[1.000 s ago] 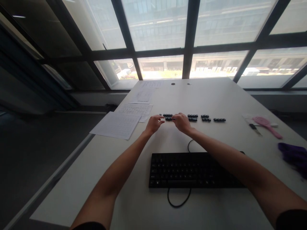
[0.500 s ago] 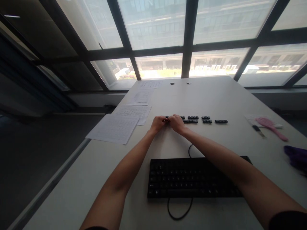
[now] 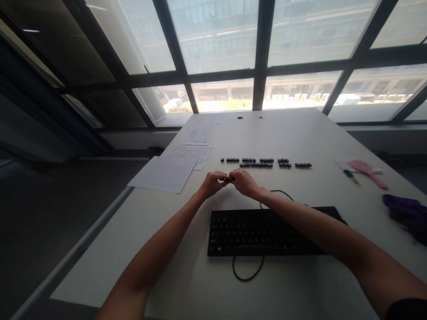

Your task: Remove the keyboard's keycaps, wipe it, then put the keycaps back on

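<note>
My left hand point(image 3: 213, 184) and my right hand point(image 3: 245, 182) meet above the table between the keyboard and the rows of loose keys. Their fingertips are pinched together around a small dark keycap point(image 3: 228, 179), mostly covered by the fingers. Just beyond the hands lie two rows of black keycaps point(image 3: 267, 160), set out in short groups. Nearer to me is a black keyboard point(image 3: 247, 240), partly beneath my right forearm, with keys still on it.
Printed sheets point(image 3: 163, 173) run along the table's left edge. To the right lie a pink hairbrush point(image 3: 365, 168), a small black-handled tool point(image 3: 350, 175) and a purple cloth point(image 3: 405, 213). A black cable point(image 3: 248, 279) loops out from under the keyboard. Windows stand behind the table point(image 3: 283, 133).
Both hands have drawn back toward me from the keycap rows, still pinched together. The left end of the rows, formerly covered by the hands, now shows. The camera view has shifted slightly.
</note>
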A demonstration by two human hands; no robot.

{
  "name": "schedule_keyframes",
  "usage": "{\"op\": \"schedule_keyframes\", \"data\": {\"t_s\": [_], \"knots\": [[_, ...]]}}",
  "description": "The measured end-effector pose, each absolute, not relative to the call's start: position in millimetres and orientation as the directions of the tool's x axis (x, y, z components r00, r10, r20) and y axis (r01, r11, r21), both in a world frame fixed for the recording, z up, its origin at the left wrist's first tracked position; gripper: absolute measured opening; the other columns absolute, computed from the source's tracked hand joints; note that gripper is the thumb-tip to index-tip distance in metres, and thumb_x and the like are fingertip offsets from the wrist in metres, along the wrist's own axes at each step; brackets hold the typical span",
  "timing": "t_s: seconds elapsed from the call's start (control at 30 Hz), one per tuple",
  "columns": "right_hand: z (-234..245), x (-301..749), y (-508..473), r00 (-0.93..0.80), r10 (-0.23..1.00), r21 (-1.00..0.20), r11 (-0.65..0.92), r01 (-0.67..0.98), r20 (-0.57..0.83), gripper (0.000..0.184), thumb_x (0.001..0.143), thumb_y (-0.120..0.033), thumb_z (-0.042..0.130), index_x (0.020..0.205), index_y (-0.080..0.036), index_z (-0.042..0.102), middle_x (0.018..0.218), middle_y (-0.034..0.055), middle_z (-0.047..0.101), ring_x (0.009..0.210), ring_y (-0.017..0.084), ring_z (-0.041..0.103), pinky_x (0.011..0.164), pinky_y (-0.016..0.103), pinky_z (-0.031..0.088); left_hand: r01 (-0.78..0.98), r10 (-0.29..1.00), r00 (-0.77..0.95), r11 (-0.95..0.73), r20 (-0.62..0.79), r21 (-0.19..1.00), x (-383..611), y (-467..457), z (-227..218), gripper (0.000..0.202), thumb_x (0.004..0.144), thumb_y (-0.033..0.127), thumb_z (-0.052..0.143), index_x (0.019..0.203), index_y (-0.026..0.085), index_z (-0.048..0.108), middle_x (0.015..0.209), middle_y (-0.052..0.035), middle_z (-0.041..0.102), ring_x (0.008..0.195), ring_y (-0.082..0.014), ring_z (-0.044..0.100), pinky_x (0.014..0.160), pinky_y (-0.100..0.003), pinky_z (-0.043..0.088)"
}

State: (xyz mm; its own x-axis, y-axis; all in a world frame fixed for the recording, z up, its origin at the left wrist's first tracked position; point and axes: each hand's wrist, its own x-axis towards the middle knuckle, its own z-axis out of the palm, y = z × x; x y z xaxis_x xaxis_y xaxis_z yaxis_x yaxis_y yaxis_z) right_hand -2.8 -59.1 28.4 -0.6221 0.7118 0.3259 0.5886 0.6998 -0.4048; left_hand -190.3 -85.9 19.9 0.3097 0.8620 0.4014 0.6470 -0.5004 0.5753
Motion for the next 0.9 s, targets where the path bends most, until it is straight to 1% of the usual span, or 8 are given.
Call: {"op": "schedule_keyframes", "data": {"t_s": [0.07,0.1,0.17,0.23,0.37,0.5,0.8,0.9], "knots": [[30.5,8.5,-89.1,-0.623,0.702,-0.458,0.705,0.541,0.345,0.011,0.086,-0.009,0.067,0.086,-0.017,0.074,0.084,0.0049,0.072,0.085,0.017,0.062,0.079,0.026,0.043,0.62,0.857,0.318,-0.512,0.405,0.595,-185.8,-120.9,28.1,0.01,0.082,0.024,0.073,0.09,0.022,0.079,0.092,-0.0048,0.077,0.076,-0.0159,0.069,0.074,-0.028,0.056],[30.9,14.5,-105.1,-0.621,0.697,-0.512,0.703,0.493,0.359,0.01,0.085,-0.009,0.069,0.085,-0.017,0.074,0.083,0.0043,0.072,0.084,0.017,0.062,0.078,0.026,0.044,0.607,0.859,0.32,-0.51,0.4,0.609,-183.0,-138.9,31.9,0.01,0.082,0.024,0.073,0.09,0.022,0.079,0.092,-0.0048,0.077,0.077,-0.0162,0.069,0.075,-0.028,0.056],[29.8,25.8,-136.1,-0.61,0.697,-0.617,0.68,0.397,0.376,0.011,0.082,-0.007,0.071,0.082,-0.018,0.074,0.081,0.0035,0.071,0.082,0.017,0.063,0.077,0.027,0.045,0.591,0.871,0.33,-0.491,0.363,0.64,-177.1,-172.2,37.8,0.009,0.082,0.022,0.073,0.089,0.022,0.079,0.09,-0.0037,0.077,0.08,-0.0165,0.07,0.077,-0.028,0.056],[26.5,35.0,-161.6,-0.59,0.714,-0.689,0.642,0.335,0.378,0.014,0.08,-0.004,0.071,0.08,-0.017,0.073,0.081,0.0032,0.07,0.081,0.017,0.063,0.077,0.027,0.046,0.587,0.885,0.334,-0.464,0.324,0.663,-171.1,-197.4,40.5,0.01,0.081,0.019,0.074,0.088,0.023,0.079,0.09,-0.0023,0.077,0.082,-0.0165,0.07,0.078,-0.028,0.056],[18.1,45.1,-185.7,-0.532,0.768,-0.764,0.567,0.308,0.356,0.016,0.079,-0.002,0.07,0.079,-0.018,0.073,0.084,0.0032,0.071,0.08,0.016,0.064,0.078,0.027,0.048,0.576,0.889,0.342,-0.455,0.306,0.679,-161.9,-217.6,36.0,0.011,0.079,0.017,0.075,0.087,0.025,0.079,0.092,-0.0018,0.077,0.084,-0.0173,0.07,0.08,-0.029,0.056],[14.8,46.4,-187.2,-0.526,0.787,-0.774,0.538,0.333,0.321,0.014,0.078,-0.004,0.072,0.079,-0.017,0.074,0.084,0.0037,0.071,0.079,0.017,0.065,0.078,0.028,0.049,0.562,0.884,0.347,-0.463,0.313,0.685,-160.3,-216.9,27.4,0.01,0.08,0.018,0.075,0.086,0.025,0.079,0.091,-0.0024,0.077,0.083,-0.0177,0.07,0.08,-0.03,0.057],[16.2,47.4,-187.2,-0.598,0.732,-0.697,0.614,0.371,0.326,0.016,0.083,-0.005,0.068,0.089,-0.018,0.075,0.087,0.0051,0.07,0.086,0.019,0.063,0.081,0.03,0.048,0.523,0.858,0.377,-0.507,0.348,0.685,-163.2,-213.0,19.6,0.01,0.083,0.021,0.072,0.089,0.025,0.079,0.094,-0.0046,0.077,0.085,-0.019,0.069,0.08,-0.034,0.058],[16.0,47.5,-187.4,-0.612,0.716,-0.674,0.636,0.375,0.335,0.016,0.086,-0.005,0.065,0.088,-0.018,0.075,0.086,0.0055,0.07,0.086,0.019,0.063,0.083,0.03,0.048,0.516,0.852,0.38,-0.519,0.361,0.682,-163.7,-211.6,17.4,0.009,0.084,0.023,0.072,0.088,0.025,0.079,0.093,-0.0055,0.077,0.085,-0.0193,0.069,0.079,-0.034,0.058]]}}
